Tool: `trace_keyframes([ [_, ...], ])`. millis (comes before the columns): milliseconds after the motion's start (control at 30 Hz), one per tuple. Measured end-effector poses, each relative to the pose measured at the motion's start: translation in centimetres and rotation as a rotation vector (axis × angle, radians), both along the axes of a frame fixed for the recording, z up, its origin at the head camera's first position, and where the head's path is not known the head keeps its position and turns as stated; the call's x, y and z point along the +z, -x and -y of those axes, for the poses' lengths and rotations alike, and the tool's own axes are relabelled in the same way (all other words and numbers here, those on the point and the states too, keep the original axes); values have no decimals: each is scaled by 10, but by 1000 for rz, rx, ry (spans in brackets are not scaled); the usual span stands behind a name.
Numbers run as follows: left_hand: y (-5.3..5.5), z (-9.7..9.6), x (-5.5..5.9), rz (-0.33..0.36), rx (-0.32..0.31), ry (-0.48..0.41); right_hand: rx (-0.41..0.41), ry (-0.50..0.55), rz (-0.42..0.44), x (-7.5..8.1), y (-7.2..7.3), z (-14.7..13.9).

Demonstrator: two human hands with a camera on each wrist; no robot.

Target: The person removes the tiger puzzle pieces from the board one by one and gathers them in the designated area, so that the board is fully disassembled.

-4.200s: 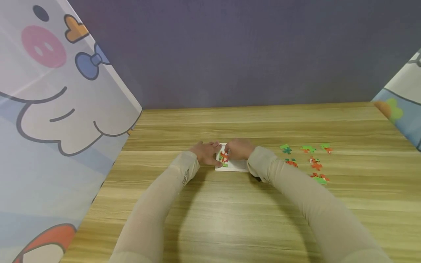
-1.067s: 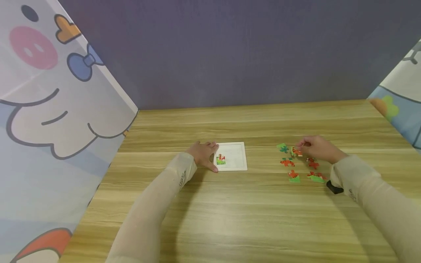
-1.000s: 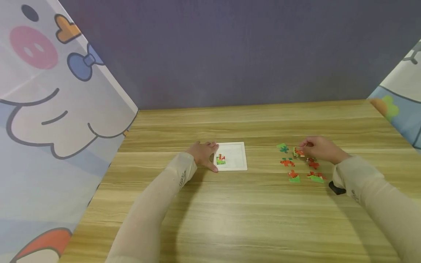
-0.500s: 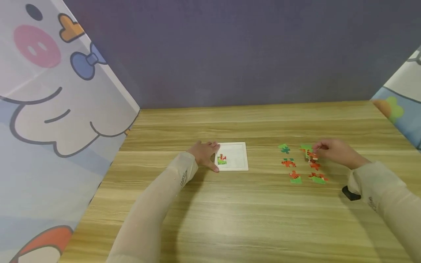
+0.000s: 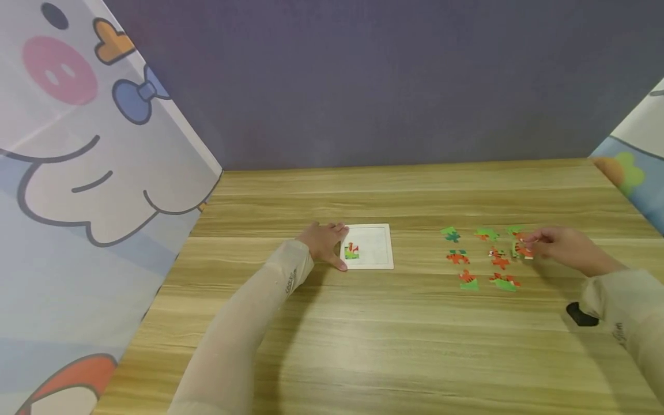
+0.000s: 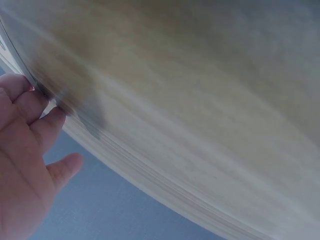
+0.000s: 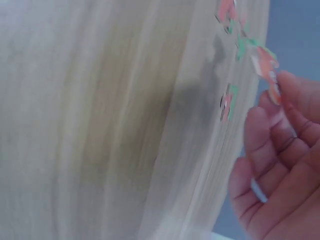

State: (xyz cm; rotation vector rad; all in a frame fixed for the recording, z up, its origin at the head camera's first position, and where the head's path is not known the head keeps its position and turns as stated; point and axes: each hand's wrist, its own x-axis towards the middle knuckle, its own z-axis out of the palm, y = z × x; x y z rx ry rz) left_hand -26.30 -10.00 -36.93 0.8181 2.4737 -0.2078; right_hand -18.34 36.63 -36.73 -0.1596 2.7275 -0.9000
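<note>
My left hand (image 5: 323, 243) rests with spread fingers along the left edge of a white puzzle tray (image 5: 390, 248). Inside the tray, near its left side, sits one green and red jigsaw piece (image 5: 351, 251). At the right, my right hand (image 5: 562, 245) pinches another jigsaw piece (image 7: 265, 62), orange with green and a pale edge, between thumb and fingertips. That piece is held over the table, close beside the right column of loose pieces. In the left wrist view, the left hand (image 6: 30, 150) shows at the tabletop's edge; the tray is mostly out of that view.
Several loose jigsaw pieces lie in rough rows right of the tray, among them a teal and green piece (image 5: 451, 235), a tiger-face piece (image 5: 499, 258) and a green-bottomed piece (image 5: 504, 282). A dark grey panel (image 5: 394, 86) stands behind the wooden table (image 5: 363, 334).
My right hand has gone from the tray to the loose pieces and moved rightward past them, pinching a jigsaw piece. My left hand has stayed at the tray's left edge.
</note>
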Motion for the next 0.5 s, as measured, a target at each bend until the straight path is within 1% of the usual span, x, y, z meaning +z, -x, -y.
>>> trace_keyframes([
  [167, -2, -1, 4, 3, -9, 13, -46, 44, 36, -1, -3, -8],
  [433, -1, -2, 0, -17, -4, 42, -106, 161, 123, -1, -5, -19],
  [500, -1, -1, 0, -18, 1, 34, -114, 182, 138, -2, -6, -20],
])
